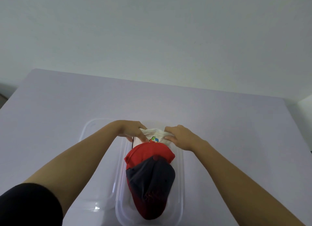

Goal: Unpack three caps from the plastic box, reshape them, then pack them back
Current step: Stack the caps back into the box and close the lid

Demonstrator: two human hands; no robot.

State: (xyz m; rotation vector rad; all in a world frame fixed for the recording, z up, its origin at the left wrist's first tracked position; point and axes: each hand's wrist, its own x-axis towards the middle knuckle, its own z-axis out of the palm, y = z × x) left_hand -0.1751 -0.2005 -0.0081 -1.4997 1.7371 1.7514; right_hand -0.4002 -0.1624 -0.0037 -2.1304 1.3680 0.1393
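Note:
A clear plastic box (181, 183) stands on the table in front of me with three caps nested in a row inside it. Nearest me lies a dark navy cap with a red brim (150, 180). A red cap (148, 152) sits behind it. At the far end is a white cap with a coloured logo (156, 135). My left hand (133, 130) grips the white cap's left edge, thumb on its front. My right hand (179, 135) grips its right edge the same way. Most of the white cap is hidden by the red cap and my fingers.
The clear lid (94, 158) lies flat on the table to the left of the box, partly under my left forearm. The pale table (236, 132) runs back to a white wall. A black sleeve covers my left upper arm.

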